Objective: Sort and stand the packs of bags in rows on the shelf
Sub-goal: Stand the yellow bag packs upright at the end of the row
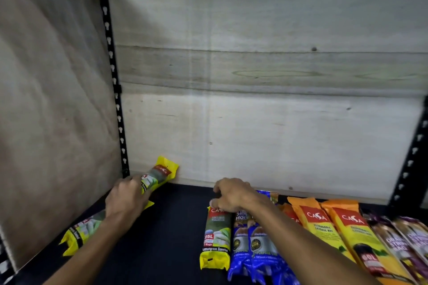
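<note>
**Both hands on yellow packs at the shelf**

Forearms reach in from 6 o'clock over the dark shelf (176,227). Left hand (126,199) curls round a yellow pack (159,176) tilted against the back board at 9 o'clock; another yellow pack (81,231) lies beneath that arm. Right hand (231,195), fingers bent, grips the top of a lying yellow pack (216,238). Blue packs (254,245), orange packs (328,227) and purple packs (403,240) lie toward 4 o'clock.

Bare storage bay, as I see it from the head camera.

I look at a pale wooden back panel (266,58) with knots and a darker band across it, a brown side board (53,90) on the left, black slotted metal uprights (113,71) at both edges, and a dark shelf (176,233) below, lit from above.
</note>
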